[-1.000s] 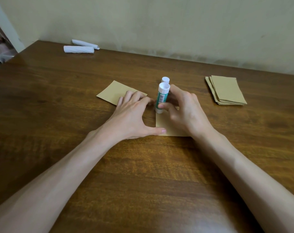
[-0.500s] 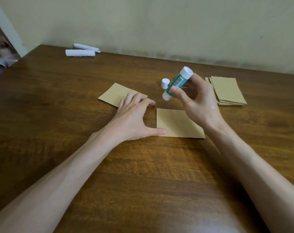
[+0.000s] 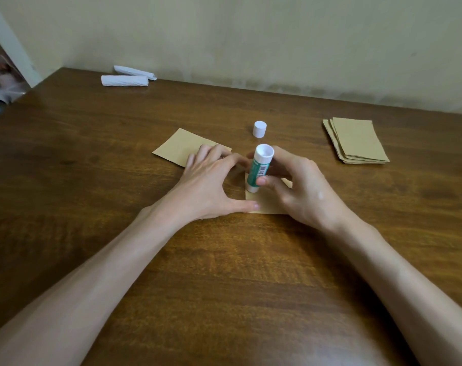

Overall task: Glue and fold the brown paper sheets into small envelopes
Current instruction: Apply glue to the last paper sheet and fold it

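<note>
- Head view: the brown sheet (image 3: 265, 207) lies flat at the middle of the table (image 3: 224, 273), mostly under the hands. It looks thin, light and easily creased, and likely to slide, so it is best pinned at its corners.
- The glue stick (image 3: 258, 170) stands tip-down on the sheet's left part. It looks like a stiff, smooth tube, best gripped round the barrel.
- The left hand (image 3: 208, 183) is spread and arched with its thumb tip pressing the sheet's near left corner. It grips nothing.
- The right hand (image 3: 301, 191) curls thumb and fingers round the barrel.
- The cap (image 3: 259, 128) stands just beyond; the spare stack (image 3: 356, 141) lies far right.
</note>
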